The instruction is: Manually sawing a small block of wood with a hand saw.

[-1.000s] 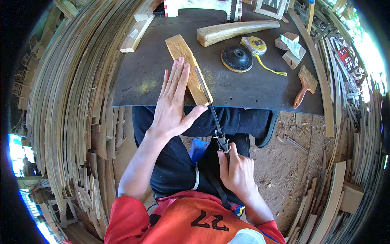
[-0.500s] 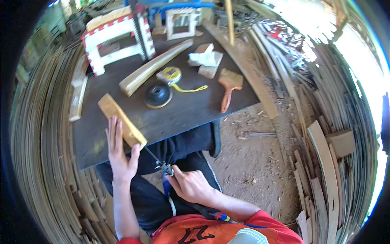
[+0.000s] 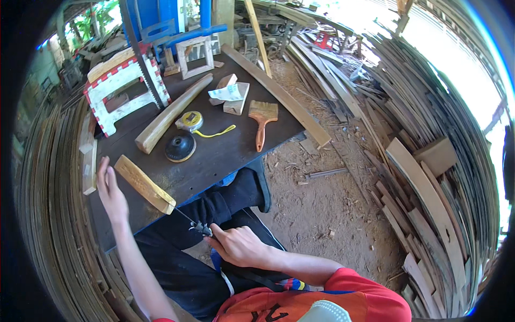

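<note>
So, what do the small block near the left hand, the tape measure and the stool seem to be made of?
The block: apparently bare wood, yellow-brown, uneven in tone.
The tape measure: probably plastic, judging by its rounded yellow and pale casing.
The stool: likely moulded plastic, white with red along the edges, though paint remains possible.

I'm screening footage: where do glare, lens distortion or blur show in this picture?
Head view: daylight washes out the upper right; head view: the left-hand plank stack bends along the dark rim; head view: the wooden block looks fairly sharp.
</note>
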A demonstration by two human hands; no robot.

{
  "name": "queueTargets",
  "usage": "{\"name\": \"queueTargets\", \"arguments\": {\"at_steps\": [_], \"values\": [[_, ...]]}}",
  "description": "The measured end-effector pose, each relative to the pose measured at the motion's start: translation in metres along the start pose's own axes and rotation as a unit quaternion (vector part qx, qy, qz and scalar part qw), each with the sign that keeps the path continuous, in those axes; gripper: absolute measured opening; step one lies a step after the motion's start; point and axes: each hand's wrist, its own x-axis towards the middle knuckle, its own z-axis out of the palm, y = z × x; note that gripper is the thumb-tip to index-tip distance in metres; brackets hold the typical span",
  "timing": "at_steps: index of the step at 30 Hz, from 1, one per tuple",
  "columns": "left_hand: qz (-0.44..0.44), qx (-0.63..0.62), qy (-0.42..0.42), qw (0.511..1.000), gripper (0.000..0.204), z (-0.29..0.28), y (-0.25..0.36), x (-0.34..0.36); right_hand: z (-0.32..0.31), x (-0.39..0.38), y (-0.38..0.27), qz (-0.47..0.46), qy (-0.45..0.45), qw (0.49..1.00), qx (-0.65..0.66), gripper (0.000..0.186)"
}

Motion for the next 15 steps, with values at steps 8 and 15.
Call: {"name": "queueTargets", "arguments": {"at_steps": [8, 15], "values": [[-0.098, 0.104, -0.151, 0.978, 0.049, 0.008, -0.061, 0.105, -0.003, 0.000, -0.001, 0.007, 0.006, 1.000, 0.011, 0.035], [-0.130, 0.113, -0.201, 0.964, 0.051, 0.031, -0.066, 0.111, 0.001, 0.003, -0.002, -0.006, 0.018, 1.000, -0.004, 0.035]]}}
